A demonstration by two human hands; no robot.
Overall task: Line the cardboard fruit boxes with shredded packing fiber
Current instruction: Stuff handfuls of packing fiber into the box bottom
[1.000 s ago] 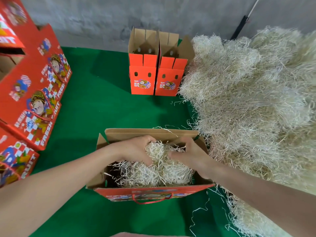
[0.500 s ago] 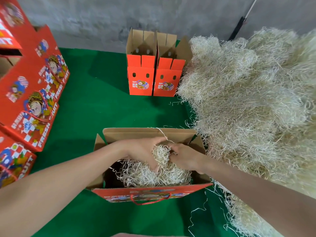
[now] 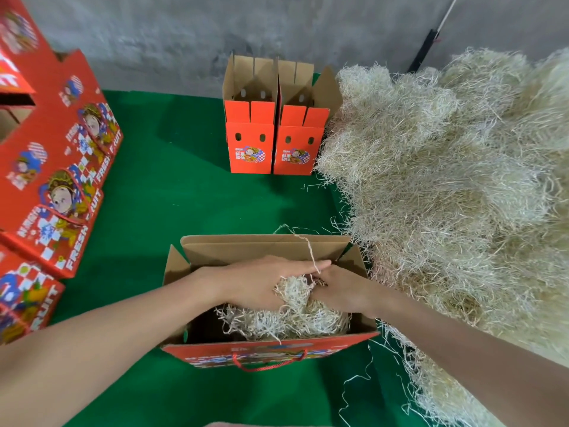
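Pale, stringy shredded fiber (image 3: 295, 318) fills the right part of the open cardboard box (image 3: 268, 349), near centre on the green mat (image 3: 172, 195). We see the left hand (image 3: 261, 282) flat, fingers nearly straight, pressing the wad. The right hand (image 3: 341, 291) curls its fingers into it, tips buried. Big loose fiber pile (image 3: 446, 195) right. Two upright red boxes (image 3: 251, 140) far; printed red boxes (image 3: 55, 180) stacked left.

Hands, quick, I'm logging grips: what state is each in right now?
Left hand: open, fingers straight, pressing the fiber in the box.
Right hand: fingers buried in the fiber, cannot tell.
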